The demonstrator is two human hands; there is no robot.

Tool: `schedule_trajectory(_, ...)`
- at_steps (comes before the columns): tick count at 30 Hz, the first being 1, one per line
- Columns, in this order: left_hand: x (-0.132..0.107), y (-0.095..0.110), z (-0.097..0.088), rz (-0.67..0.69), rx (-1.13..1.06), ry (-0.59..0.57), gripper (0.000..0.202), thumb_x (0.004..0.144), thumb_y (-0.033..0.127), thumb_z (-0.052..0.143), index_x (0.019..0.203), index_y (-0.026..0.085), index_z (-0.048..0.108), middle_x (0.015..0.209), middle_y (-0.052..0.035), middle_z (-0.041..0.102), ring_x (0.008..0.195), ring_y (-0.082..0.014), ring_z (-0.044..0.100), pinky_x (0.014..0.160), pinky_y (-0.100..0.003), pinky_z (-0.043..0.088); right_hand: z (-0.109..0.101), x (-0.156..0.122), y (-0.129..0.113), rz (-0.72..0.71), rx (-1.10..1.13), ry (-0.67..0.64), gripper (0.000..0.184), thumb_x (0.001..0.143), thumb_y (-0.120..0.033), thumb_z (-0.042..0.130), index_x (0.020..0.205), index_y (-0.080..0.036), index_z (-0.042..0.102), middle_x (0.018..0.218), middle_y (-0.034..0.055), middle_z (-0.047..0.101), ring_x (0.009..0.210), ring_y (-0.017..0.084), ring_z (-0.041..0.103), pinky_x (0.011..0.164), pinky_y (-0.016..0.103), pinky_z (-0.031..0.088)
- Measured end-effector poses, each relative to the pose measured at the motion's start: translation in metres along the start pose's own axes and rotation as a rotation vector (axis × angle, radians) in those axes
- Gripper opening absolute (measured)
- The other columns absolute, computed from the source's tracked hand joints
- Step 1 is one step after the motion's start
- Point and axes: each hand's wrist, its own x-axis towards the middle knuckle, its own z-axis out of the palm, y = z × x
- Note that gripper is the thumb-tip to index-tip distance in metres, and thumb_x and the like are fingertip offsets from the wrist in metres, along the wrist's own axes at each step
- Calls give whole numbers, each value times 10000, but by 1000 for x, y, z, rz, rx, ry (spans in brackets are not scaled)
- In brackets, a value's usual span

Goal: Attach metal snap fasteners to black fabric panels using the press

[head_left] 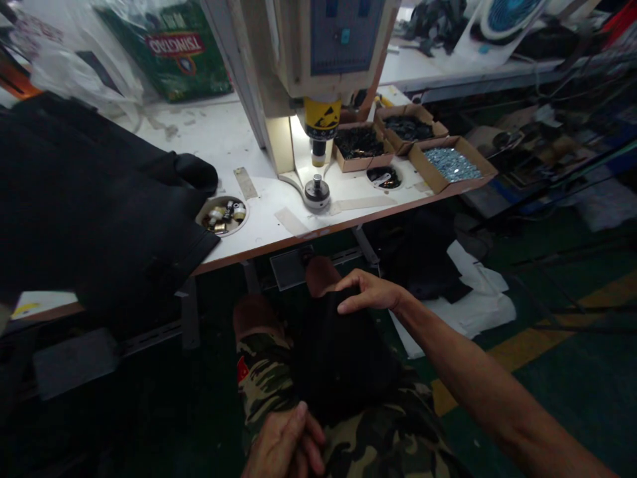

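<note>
A piece of black fabric lies across my lap over camouflage shorts. My right hand pinches its upper edge between thumb and fingers. Low in the view, my left hand is beside the fabric's near edge, thumb stretched out and fingers loosely bent, with nothing visible in it. Beyond my knees stands a snap-fastener press on the white table, its upper punch hanging above the round lower die. No hand is at the press.
A pile of black fabric pieces overhangs the table's left edge. Cardboard boxes of small parts stand right of the press. Two table holes hold loose fittings and dark parts. A pedal sits below; white sheeting lies on the floor.
</note>
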Motion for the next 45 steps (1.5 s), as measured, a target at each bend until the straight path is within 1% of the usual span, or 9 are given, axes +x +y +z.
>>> schedule_trajectory(3, 1, 33, -29, 231, 279, 120, 643, 920, 739, 479, 734, 166, 703, 522, -44, 655, 424, -119, 498, 438, -213, 358, 0, -7, -5, -5, 15, -34, 293, 760, -358, 867, 900, -114, 784, 821, 9, 744, 697, 126, 652, 699, 230, 525)
schedule_trajectory(6, 16, 84, -36, 661, 372, 301, 352, 925, 531, 639, 1077, 227, 733, 1033, -81, 782, 961, -225, 718, 852, -292, 551, 3, -14, -12, -19, 16, -63, 282, 761, -343, 866, 899, -111, 788, 801, 3, 730, 689, 120, 638, 690, 219, 517)
schedule_trajectory(10, 47, 149, -20, 957, 527, -62, 838, 718, 572, 851, 1442, 258, 568, 1536, -156, 525, 1448, -355, 448, 1216, -467, 333, 9, -21, -30, -18, -43, -92, 301, 773, -369, 858, 928, -120, 789, 787, 0, 698, 684, 124, 603, 644, 214, 498)
schedule_trajectory(14, 60, 194, -6, 867, 757, -299, 903, 549, 625, 923, 1308, 240, 623, 1346, -128, 649, 1213, -313, 620, 1039, -385, 487, 11, -30, -55, 24, -40, -108, 310, 746, -376, 883, 896, -124, 782, 760, -11, 670, 625, 102, 569, 599, 202, 473)
schedule_trajectory(20, 42, 251, -4, 845, 931, -328, 614, 608, 651, 875, 1003, 210, 709, 959, -22, 705, 835, -196, 632, 678, -248, 447, -9, -37, -93, 93, -70, -30, 341, 730, -415, 900, 847, -124, 767, 690, -33, 626, 567, 72, 506, 557, 184, 411)
schedule_trajectory(24, 25, 304, -10, 586, 983, -332, 483, 660, 618, 837, 887, 201, 750, 777, 4, 710, 678, -172, 613, 515, -228, 369, -27, -28, -123, 116, -122, 24, 367, 735, -444, 895, 862, -129, 757, 715, -25, 641, 595, 80, 522, 567, 183, 412)
schedule_trajectory(31, 39, 387, -29, 433, 1009, -368, 419, 696, 573, 812, 924, 222, 791, 830, -19, 783, 702, -196, 684, 585, -237, 480, -68, 8, -173, 100, -257, 76, 461, 594, -389, 975, 917, -144, 756, 766, -16, 710, 631, 121, 603, 552, 191, 466)
schedule_trajectory(41, 72, 408, -26, 561, 1392, 18, 315, 786, 526, 706, 852, 225, 770, 748, -57, 703, 660, -213, 604, 556, -286, 327, -105, 47, -175, 172, -341, 138, 440, 583, -439, 969, 847, -154, 761, 705, -35, 694, 596, 121, 601, 501, 180, 433)
schedule_trajectory(45, 85, 411, -32, 548, 1250, -101, 376, 813, 586, 686, 901, 225, 738, 768, -19, 704, 705, -204, 649, 574, -263, 373, -117, 51, -169, 189, -282, 126, 450, 610, -447, 957, 884, -150, 757, 742, -14, 718, 612, 134, 618, 527, 198, 461)
